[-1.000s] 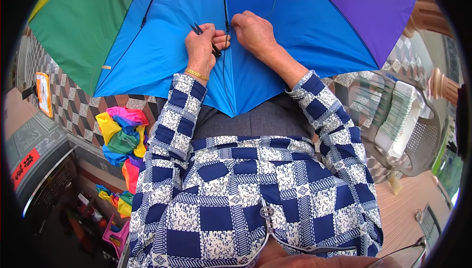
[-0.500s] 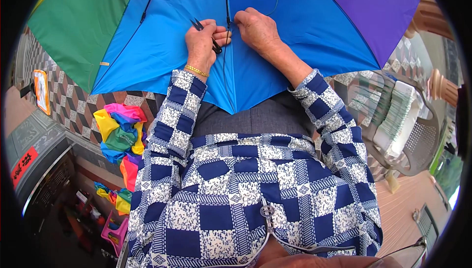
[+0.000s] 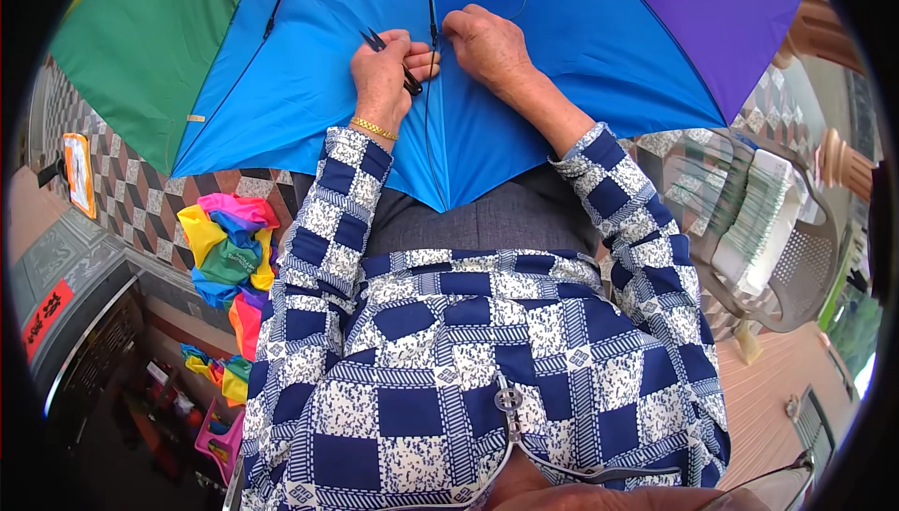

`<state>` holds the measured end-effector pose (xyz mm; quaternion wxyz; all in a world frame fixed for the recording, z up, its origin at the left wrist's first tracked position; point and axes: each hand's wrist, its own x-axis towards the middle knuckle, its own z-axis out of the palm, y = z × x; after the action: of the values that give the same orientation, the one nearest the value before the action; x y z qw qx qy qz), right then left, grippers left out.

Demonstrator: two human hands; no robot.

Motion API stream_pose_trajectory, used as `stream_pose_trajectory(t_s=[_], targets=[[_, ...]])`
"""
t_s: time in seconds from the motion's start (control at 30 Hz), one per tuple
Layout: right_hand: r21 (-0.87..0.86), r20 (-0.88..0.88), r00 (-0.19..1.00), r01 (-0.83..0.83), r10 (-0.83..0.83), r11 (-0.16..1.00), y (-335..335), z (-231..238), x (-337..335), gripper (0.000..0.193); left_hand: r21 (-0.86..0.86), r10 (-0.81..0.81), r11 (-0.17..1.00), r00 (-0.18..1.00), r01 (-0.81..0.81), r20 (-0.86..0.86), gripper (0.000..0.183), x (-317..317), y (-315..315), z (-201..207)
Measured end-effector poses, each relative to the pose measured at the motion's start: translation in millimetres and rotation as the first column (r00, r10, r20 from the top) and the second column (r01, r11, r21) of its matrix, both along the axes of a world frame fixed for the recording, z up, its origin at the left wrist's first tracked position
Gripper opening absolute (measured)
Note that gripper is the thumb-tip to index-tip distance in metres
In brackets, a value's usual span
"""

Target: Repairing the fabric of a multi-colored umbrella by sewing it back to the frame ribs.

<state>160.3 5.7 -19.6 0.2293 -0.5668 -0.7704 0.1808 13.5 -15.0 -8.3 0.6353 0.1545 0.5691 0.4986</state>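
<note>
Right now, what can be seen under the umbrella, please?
Past the near side of the umbrella, dark trousers and patterned floor tiles show, both partly covered by it. What lies beneath its middle is hidden, so I cannot tell.

Blue on the umbrella canopy (image 3: 599, 61) around left hand (image 3: 378, 73) and right hand (image 3: 487, 43), green leftward, purple rightward; black on thread snips (image 3: 412, 82) in left hand, gold on bracelet (image 3: 375, 128) behind; navy-and-white checked on shirt (image 3: 468, 370).
</note>
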Motion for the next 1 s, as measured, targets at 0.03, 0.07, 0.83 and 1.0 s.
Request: stream_pose_trajectory(t_s=[0.03,0.07,0.83,1.0], targets=[[-0.006,-0.018,1.0,0.011,-0.011,1.0,0,0,-2,0.008,-0.003,-0.006,1.0,1.0,0.006,-0.009,0.017,0,0,-1],[-0.006,-0.02,1.0,0.012,-0.012,1.0,0,0,-3,0.008,-0.003,-0.006,1.0,1.0,0.006,-0.011,0.017,0,0,-1],[-0.155,-0.304,0.93,0.164,-0.205,0.974,-2,-9,-11,0.011,0.06,0.026,0.998,0.999,-0.024,-0.036,0.025,10,-5,-4],[-0.187,-0.353,0.913,0.145,-0.205,0.972,-1,-10,-9,0.011,0.051,0.018,0.999,0.999,-0.016,-0.037,0.025,11,-5,2]])
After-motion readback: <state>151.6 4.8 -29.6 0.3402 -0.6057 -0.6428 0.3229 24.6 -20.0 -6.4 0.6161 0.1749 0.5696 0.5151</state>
